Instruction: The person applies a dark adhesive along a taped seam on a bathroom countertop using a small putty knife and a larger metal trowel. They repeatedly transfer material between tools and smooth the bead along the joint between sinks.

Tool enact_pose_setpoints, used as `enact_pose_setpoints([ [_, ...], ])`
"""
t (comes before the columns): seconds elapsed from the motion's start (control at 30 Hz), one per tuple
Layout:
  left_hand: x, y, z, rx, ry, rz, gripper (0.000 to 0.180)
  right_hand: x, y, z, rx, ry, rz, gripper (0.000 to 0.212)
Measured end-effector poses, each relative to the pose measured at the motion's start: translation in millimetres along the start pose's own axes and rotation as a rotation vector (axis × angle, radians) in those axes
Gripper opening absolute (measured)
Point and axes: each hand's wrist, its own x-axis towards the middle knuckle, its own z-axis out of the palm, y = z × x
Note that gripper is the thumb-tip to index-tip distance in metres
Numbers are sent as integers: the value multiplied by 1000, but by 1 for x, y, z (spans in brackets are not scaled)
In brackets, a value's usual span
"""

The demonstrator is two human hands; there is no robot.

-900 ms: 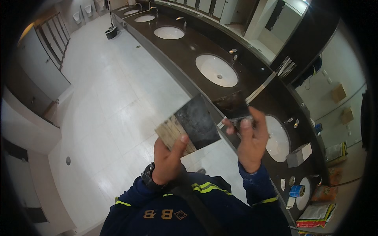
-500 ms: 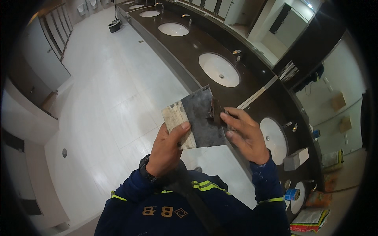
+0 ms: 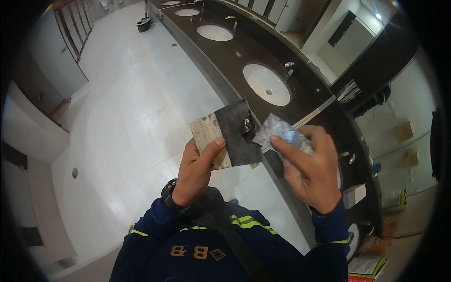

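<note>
My left hand (image 3: 198,160) grips a broad flat putty spreader (image 3: 233,140) by its worn cream strip, thumb on top and fingers underneath. The blade is dark grey and smeared. A glossy dark brown dab of paste (image 3: 247,123) sits near its far right edge. In my right hand (image 3: 314,174) is a small thin plate (image 3: 281,131), mottled grey and white, pinched between thumb and fingers and partly blurred. Its left corner lies just right of the spreader's blade; whether they touch I cannot tell. Both hands are held between my body and the counter.
A dark counter (image 3: 230,61) with several white oval sinks (image 3: 267,84) and taps runs along the right under mirrors. A white box (image 3: 354,197) and packets (image 3: 369,267) are at its near end. Beyond the pale tiled floor (image 3: 122,108) stands a black bucket (image 3: 143,24).
My right hand has moved right, away from the spreader, and the small plate has turned so its pale face shows. The spreader has shifted slightly left in my left hand.
</note>
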Motion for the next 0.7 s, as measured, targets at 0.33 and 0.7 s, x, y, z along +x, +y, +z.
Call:
enact_pose_setpoints([
  [0.33, -5, 7, 11, 79, -50, 31, 30, 14, -1, 3, 70, 59, -36, 46],
  [0.7, 2, 10, 12, -152, -99, -167, 37, -14, 29, 46, 774, 130, 150, 41],
])
